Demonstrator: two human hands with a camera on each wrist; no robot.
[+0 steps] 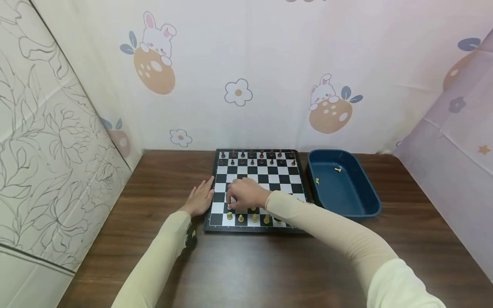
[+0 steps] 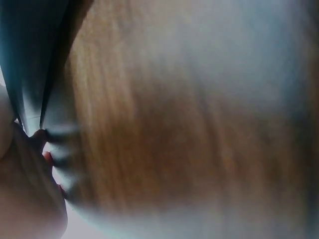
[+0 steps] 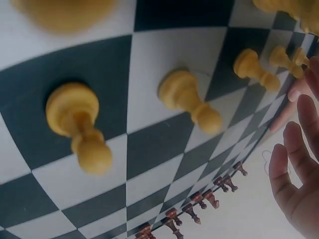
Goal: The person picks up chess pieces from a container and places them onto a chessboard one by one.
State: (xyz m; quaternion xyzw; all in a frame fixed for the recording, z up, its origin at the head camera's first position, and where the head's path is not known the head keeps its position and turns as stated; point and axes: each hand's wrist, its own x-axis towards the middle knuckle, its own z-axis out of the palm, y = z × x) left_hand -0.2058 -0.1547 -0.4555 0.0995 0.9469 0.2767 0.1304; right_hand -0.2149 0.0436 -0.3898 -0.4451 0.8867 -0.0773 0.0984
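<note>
A black-and-white chessboard (image 1: 242, 176) lies on the table. My left hand (image 1: 200, 199) rests flat at its left edge, fingers extended; the left wrist view catches part of that hand (image 2: 30, 189). Over the board's near-left part, my right hand (image 1: 246, 194) reaches down, thumb and forefinger pinching a pale yellow pawn (image 1: 229, 207). In the right wrist view the other fingers of the right hand (image 3: 299, 174) are spread, beside a row of pawns, including a near pawn (image 3: 79, 124) and another pawn (image 3: 187, 99). Larger yellow pieces (image 1: 241, 218) stand along the near row.
Dark red chess pieces (image 1: 251, 154) fill the two far rows. Right of the board stands a blue bin (image 1: 348, 201) holding two small yellow pieces (image 1: 337, 170). Brown wooden table (image 1: 246, 269) surrounds the board, and a patterned cloth (image 1: 269, 51) hangs behind it.
</note>
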